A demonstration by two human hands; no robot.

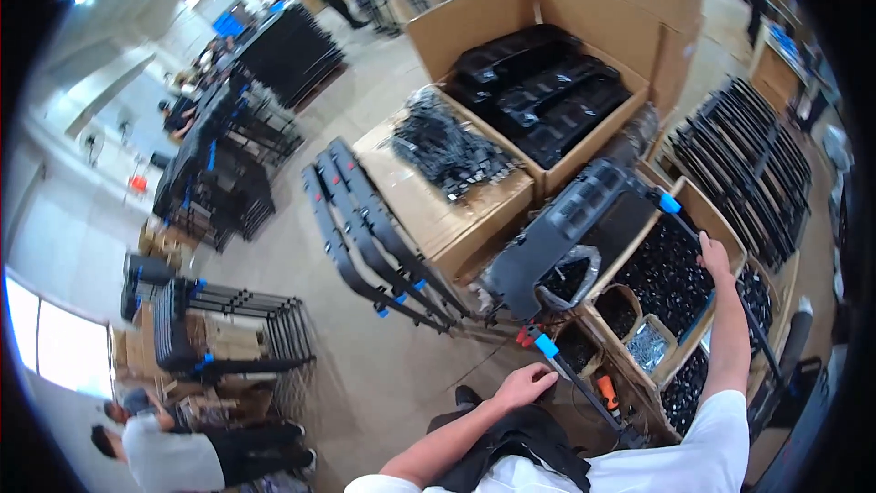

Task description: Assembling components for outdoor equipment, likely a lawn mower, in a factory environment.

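Observation:
A black plastic panel [570, 228] lies across the boxes in front of me, with a black tube leg at each end. Blue bands wrap the legs; one blue band [546, 345] is near my left hand, another blue band [670, 204] near my right. My right hand [714, 257] is closed round the right leg, above a bin of small black parts [662, 265]. With fingers stretched out, my left hand [526, 385] is beside the left leg [584, 388]; whether it touches the leg I cannot tell. An orange-and-black power tool [607, 393] sits beyond that leg.
Small silver screws [648, 347] fill a little box among the bins. Ahead stands a carton [598, 141] of black panels, beside metal parts [447, 146] on cardboard. Leaning black frames [365, 228] stand left; stacked frames [744, 173] stand right. People [173, 452] are at far left.

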